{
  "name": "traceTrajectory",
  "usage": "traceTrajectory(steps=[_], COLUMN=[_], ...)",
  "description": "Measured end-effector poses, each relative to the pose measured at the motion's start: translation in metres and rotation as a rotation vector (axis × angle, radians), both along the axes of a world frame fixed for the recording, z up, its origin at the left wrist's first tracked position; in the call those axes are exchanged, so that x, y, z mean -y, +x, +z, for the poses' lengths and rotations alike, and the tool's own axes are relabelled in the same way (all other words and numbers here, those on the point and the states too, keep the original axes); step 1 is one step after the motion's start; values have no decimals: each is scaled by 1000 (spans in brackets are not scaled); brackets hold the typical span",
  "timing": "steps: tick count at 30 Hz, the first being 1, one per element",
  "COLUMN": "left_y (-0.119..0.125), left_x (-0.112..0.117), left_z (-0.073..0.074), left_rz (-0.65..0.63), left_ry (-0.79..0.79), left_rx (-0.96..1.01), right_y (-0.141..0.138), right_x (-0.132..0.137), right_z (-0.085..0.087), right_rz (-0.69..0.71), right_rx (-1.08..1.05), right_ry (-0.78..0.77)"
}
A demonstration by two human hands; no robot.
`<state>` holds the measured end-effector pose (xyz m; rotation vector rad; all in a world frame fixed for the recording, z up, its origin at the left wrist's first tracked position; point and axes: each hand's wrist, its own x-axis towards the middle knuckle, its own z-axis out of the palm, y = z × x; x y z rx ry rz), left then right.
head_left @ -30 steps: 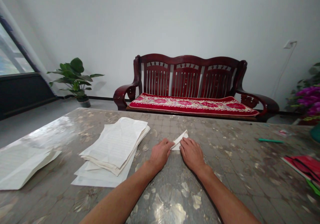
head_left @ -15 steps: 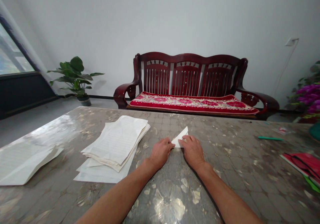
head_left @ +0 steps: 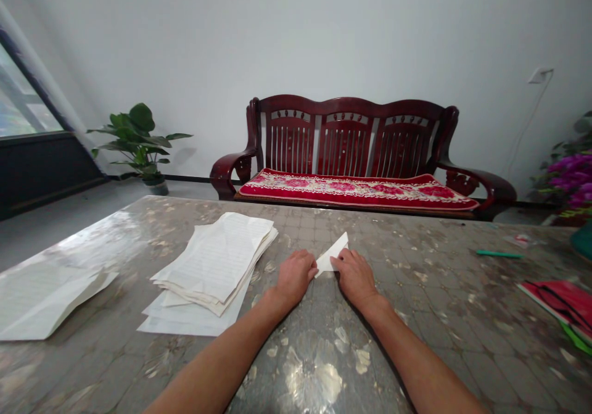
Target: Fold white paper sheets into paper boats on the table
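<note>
Two hands are down on the surface, near the middle, w/ a small folded paper between them. L hand is palm down w/ fingers curled in, and its fingertips hold the paper's left edge. R hand is palm down too w/ fingers bent, and it holds the paper's near right part. Both hands are just beside each other, almost touching. The paper is white & looks like a triangle. Its far tip pokes up & away from the hands, a bit off the surface.

A stack of lined paper lies left of the L hand, near it but not touching. More white sheets stick out under the stack. One big loose sheet lies at the far left edge, well apart from the stack.

On the right side, a green pen lies far back. A red folder sits at the right edge, nearer, w/ sth green under it.

Past the surface stands a dark red wood bench w/ a red flower cushion, by the white wall. A green plant in a pot is on the floor at the left, next to a window. Purple flowers show at the right edge.
</note>
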<state>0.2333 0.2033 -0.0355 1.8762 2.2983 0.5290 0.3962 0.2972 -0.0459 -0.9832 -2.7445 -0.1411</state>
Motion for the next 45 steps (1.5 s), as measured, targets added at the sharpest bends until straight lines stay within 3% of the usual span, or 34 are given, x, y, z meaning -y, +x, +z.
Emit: traceTrajectory(steps=[19,28,38,45], left_y=[16,7,10,17], left_x=[-14,-22,-29,-29], left_z=[28,18,20,14], left_rz=[75,166,166,203], left_ry=[-247,-262,-282,-201], left_rx=[-20,185,235,286], right_y=[4,4,5,5], right_x=[4,4,5,3], right_z=[-3,-4,-3,-6], right_rz=[5,-13,-31,-25], right_rx=[-66,-73,-86,-143], right_ry=[27,31,18,24])
